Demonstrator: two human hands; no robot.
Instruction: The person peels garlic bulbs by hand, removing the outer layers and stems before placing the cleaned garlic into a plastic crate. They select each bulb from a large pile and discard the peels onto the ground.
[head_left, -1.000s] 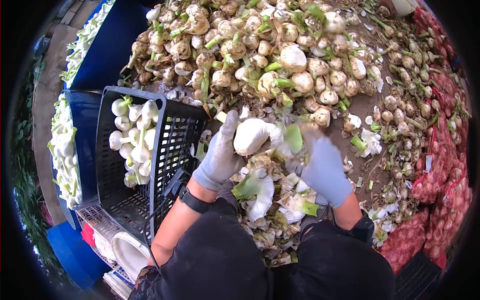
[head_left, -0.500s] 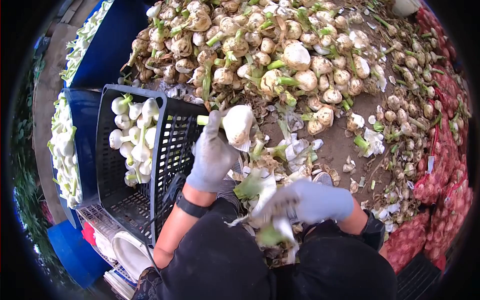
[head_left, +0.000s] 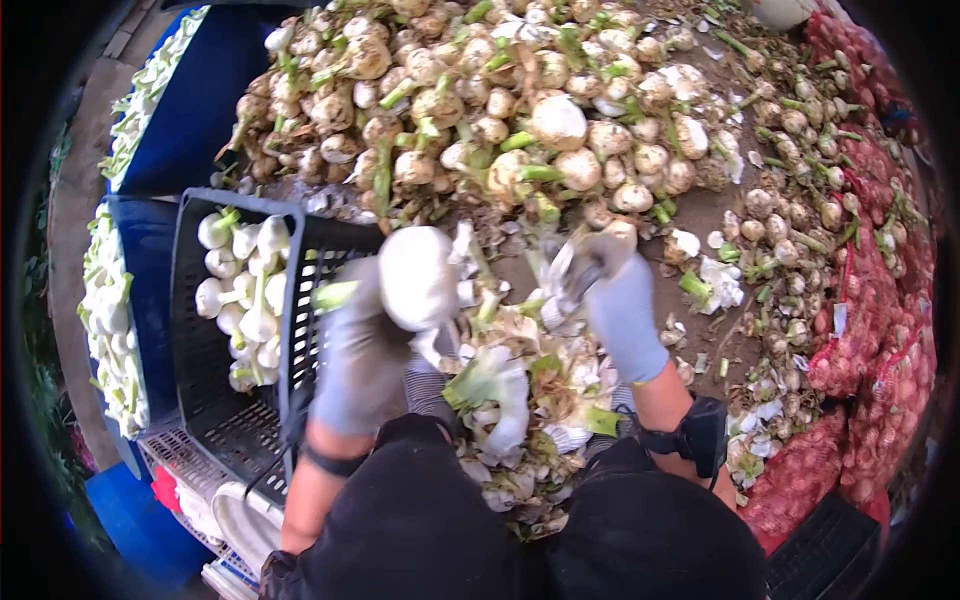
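Note:
In the head view my left hand point(head_left: 365, 345), in a grey work glove, is closed around a large peeled white garlic bulb point(head_left: 416, 279). The bulb's cut green stem point(head_left: 335, 295) points left toward the black crate point(head_left: 298, 320). My right hand point(head_left: 618, 300), also gloved, is at the near edge of the garlic pile point(head_left: 440, 110), its dark fingertips curled in beside a small soil-stained bulb. I cannot tell what those fingers hold. Between my legs lies a heap of torn skins and leaves point(head_left: 530, 400). Several clean bulbs point(head_left: 255, 320) are inside the crate.
Two blue containers point(head_left: 150, 290) heaped with white trimmed garlic stand at the left. Red mesh sacks point(head_left: 875, 400) of bulbs line the right side, with loose small bulbs point(head_left: 790, 230) beside them. A blue tub point(head_left: 145, 525) and a white bucket point(head_left: 245, 525) are at lower left.
My right hand has moved from the skins between my legs up to the pile's edge, apart from the leafy scrap. My left hand with the garlic bulb has shifted left and down.

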